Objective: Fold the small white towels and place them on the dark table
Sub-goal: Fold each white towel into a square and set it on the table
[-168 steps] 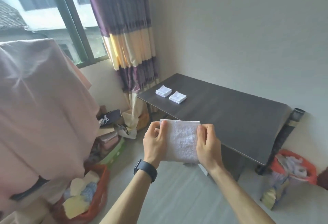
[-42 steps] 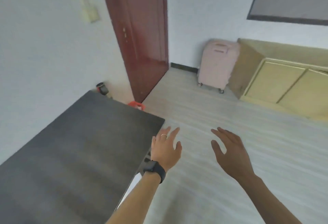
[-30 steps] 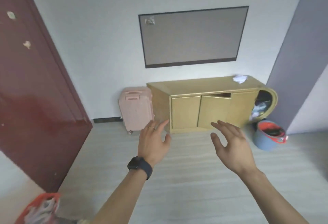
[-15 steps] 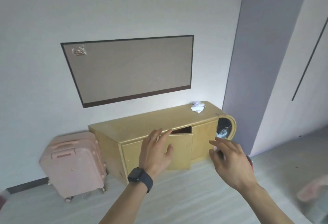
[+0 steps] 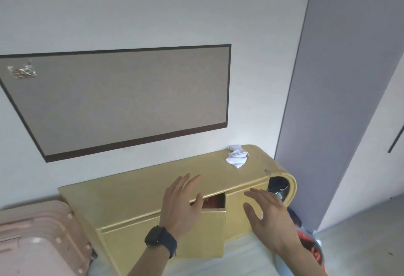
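Yellow cabinet ahead, left hand and right hand hover, fingers spread.

View swung from dark table to yellow cabinet; left hand and right hand now empty.

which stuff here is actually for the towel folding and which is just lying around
For the job:
crumpled white towel on the yellow cabinet
left hand and right hand, both open, holding nothing

Lying about:
yellow cabinet, door ajar
pink suitcase
wall board
red-rimmed bucket
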`<state>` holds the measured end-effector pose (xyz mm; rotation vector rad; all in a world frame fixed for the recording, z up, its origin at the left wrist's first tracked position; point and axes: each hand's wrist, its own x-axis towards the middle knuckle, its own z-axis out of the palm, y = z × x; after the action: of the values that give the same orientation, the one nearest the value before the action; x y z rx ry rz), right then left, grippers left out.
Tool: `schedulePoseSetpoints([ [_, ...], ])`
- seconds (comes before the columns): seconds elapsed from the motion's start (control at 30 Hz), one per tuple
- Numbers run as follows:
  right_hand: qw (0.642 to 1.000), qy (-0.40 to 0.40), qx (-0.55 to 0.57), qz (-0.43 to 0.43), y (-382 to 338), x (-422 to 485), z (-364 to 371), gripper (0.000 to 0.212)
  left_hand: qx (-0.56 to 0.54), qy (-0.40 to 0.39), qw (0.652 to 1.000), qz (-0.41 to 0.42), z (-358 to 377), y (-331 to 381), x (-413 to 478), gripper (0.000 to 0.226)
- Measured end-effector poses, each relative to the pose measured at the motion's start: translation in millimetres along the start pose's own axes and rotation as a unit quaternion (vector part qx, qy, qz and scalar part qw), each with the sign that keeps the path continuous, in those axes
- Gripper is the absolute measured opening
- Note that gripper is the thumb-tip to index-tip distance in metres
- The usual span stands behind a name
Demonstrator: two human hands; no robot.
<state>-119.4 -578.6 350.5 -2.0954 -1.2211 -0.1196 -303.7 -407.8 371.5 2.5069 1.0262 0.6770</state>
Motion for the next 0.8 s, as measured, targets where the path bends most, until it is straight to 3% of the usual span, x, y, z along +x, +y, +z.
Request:
schedulePoseSetpoints([
  [0.47, 0.99, -0.104, -0.007, 0.092, 127.0, 225.8, 168.7, 0.033, 0.007, -0.122, 0.991, -0.06, 178.8, -108.1, 261.8, 0.052],
  [0.8, 0.938, -0.253, -0.028, 0.235, 249.7, 336.0, 290.6, 0.042, 0.046, -0.246, 0.961, -0.117, 301.8, -160.1, 375.3, 0.052],
])
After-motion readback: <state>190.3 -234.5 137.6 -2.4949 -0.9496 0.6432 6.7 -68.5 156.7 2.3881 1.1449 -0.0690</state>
